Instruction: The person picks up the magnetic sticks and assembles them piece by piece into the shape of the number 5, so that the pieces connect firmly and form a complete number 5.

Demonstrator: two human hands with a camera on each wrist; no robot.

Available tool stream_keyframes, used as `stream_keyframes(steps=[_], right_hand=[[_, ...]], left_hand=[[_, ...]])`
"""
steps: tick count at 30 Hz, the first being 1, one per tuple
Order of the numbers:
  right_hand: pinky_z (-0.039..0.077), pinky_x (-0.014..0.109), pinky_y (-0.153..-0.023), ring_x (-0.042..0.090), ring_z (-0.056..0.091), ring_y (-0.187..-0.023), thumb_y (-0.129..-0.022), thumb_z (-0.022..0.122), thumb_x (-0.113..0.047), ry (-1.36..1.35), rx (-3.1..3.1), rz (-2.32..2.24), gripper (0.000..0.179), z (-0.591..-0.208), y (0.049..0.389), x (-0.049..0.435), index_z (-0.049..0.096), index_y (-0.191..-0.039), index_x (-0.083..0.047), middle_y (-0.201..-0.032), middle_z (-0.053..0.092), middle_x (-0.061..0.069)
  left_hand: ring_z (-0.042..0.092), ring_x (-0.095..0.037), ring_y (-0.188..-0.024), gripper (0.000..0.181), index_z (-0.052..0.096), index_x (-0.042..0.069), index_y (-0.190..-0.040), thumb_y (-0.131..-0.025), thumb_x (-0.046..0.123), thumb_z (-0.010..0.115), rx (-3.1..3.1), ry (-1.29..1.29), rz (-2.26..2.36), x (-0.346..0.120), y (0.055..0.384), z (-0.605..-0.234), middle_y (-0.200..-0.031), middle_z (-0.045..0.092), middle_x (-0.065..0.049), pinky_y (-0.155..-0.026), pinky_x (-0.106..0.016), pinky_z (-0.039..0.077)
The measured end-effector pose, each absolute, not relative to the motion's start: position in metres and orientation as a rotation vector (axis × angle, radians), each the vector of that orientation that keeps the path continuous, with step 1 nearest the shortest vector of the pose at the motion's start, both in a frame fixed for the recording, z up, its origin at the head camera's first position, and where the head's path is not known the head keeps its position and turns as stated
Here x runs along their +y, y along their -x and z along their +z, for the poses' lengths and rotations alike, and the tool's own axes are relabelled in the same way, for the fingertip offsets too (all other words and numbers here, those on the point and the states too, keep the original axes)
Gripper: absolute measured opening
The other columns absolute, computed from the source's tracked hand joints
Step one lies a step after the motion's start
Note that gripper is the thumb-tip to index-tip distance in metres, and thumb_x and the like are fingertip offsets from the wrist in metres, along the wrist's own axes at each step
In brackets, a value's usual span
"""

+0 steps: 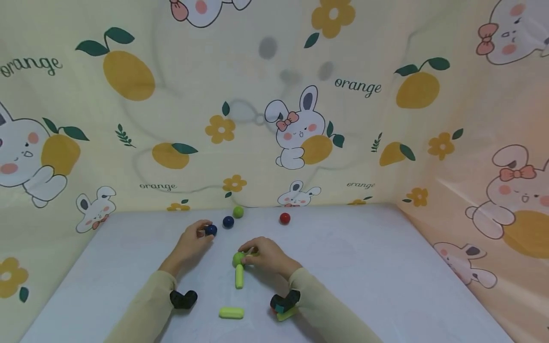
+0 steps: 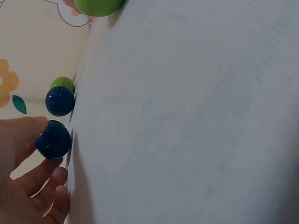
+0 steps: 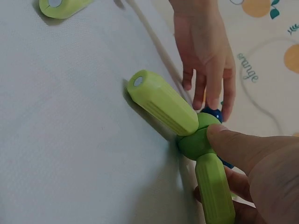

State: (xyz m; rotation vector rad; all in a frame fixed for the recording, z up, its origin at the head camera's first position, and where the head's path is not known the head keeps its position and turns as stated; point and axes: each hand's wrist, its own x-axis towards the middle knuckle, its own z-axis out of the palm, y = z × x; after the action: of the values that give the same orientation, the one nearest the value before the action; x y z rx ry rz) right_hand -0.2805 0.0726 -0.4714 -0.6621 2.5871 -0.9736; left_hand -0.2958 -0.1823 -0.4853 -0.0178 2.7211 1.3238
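Observation:
At the left, my left hand [image 1: 194, 242] pinches a dark blue ball [image 2: 54, 140] between thumb and fingers, low over the white table. My right hand [image 1: 269, 257] holds a green ball [image 1: 238, 259] nearer the middle, the thumb pressed on its side. Two light green ribbed rods join that ball: one rod [image 3: 163, 102] points toward the near side, while the other rod [image 3: 215, 189] runs beneath the right hand. The first rod's free end shows a pale metallic disc. In the head view the second rod is mostly hidden by the fingers.
Behind the left hand sit another dark blue ball [image 1: 228, 222] and a green ball [image 1: 238, 212]. A red ball [image 1: 285, 218] lies at the back. Near the front is a loose green rod [image 1: 231, 313]; another green rod [image 1: 287, 313] is partly covered by the right wrist.

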Motion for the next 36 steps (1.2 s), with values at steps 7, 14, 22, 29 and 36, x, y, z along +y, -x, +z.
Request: stream_keyframes(steps=[7, 14, 22, 29, 36], right_hand=[[0.048, 0.029, -0.084, 0.009, 0.057, -0.094, -0.090, 0.077, -0.029, 0.624, 2.591, -0.994, 0.030, -0.471, 0.279, 0.072, 0.075, -0.119, -0.022, -0.110, 0.071, -0.008], [0.049, 0.029, -0.085, 0.008, 0.058, -0.093, -0.092, 0.075, -0.028, 0.615, 2.580, -1.006, 0.030, -0.469, 0.278, 0.072, 0.075, -0.120, -0.021, -0.109, 0.072, -0.008], [0.050, 0.032, -0.089, 0.008, 0.059, -0.095, -0.092, 0.074, -0.028, 0.609, 2.573, -1.008, 0.030, -0.471, 0.279, 0.072, 0.074, -0.121, -0.022, -0.109, 0.072, -0.008], [0.050, 0.031, -0.088, 0.009, 0.059, -0.094, -0.092, 0.075, -0.028, 0.594, 2.563, -1.017, 0.030, -0.471, 0.279, 0.072, 0.074, -0.121, -0.021, -0.107, 0.072, -0.007], [0.050, 0.032, -0.090, 0.009, 0.060, -0.095, -0.093, 0.074, -0.027, 0.592, 2.564, -1.002, 0.031, -0.469, 0.278, 0.071, 0.073, -0.123, -0.020, -0.109, 0.073, -0.005]], left_hand=[[0.046, -0.046, -0.137, 0.036, 0.054, 0.005, -0.129, -0.096, 0.012, 0.064, 2.774, 0.028, 1.298, -0.177, 0.286, -0.481, -0.142, 0.053, -0.025, -0.115, -0.060, 0.036], [0.058, -0.035, -0.119, 0.034, 0.058, 0.008, -0.125, -0.093, 0.016, 0.069, 2.809, 0.034, 1.244, -0.181, 0.277, -0.486, -0.134, 0.059, -0.022, -0.102, -0.055, 0.048], [0.063, -0.024, -0.100, 0.033, 0.061, 0.009, -0.118, -0.089, 0.018, 0.074, 2.829, -0.031, 1.153, -0.176, 0.253, -0.482, -0.127, 0.064, -0.018, -0.085, -0.044, 0.054], [0.063, -0.018, -0.093, 0.034, 0.065, 0.009, -0.114, -0.085, 0.019, 0.080, 2.843, -0.057, 1.118, -0.170, 0.237, -0.481, -0.120, 0.070, -0.011, -0.082, -0.039, 0.054], [0.058, -0.013, -0.084, 0.035, 0.069, 0.011, -0.116, -0.084, 0.021, 0.081, 2.815, -0.097, 1.077, -0.167, 0.224, -0.477, -0.112, 0.071, -0.004, -0.073, -0.032, 0.050]])
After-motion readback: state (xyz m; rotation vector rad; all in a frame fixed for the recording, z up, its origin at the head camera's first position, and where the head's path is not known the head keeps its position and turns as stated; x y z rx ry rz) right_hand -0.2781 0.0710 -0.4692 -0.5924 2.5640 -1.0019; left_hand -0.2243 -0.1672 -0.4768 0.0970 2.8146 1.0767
